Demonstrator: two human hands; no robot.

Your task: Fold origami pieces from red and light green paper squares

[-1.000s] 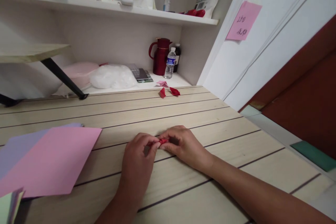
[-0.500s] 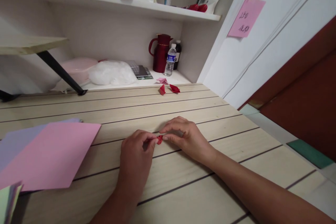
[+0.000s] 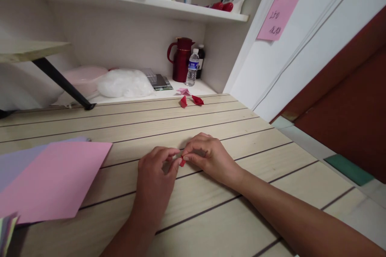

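Observation:
A small piece of folded red paper [image 3: 182, 162] is between my two hands, just above the slatted wooden table. My right hand [image 3: 212, 158] pinches it between thumb and forefinger. From the other side, my left hand [image 3: 158, 166] has its thumb against the paper, with the forefinger curved over close by. The fingertips cover most of the paper, so its exact shape is hard to make out. Farther back on the table lie two other red folded paper pieces [image 3: 198, 100], and a pink folded paper piece [image 3: 183, 91] is just behind them.
Pink paper sheets [image 3: 66, 176] overlap a lilac sheet [image 3: 18, 162] at the left, near a multicoloured paper stack [image 3: 6, 231]. At the back stand a red jug [image 3: 181, 62], a water bottle [image 3: 192, 70] and a white fluffy bundle [image 3: 125, 83]. A black leg [image 3: 62, 82] supports a small wooden shelf.
My right fingers have closed in on the red paper and now pinch its top. The left forefinger has lifted slightly from it. The whole view has shifted a little.

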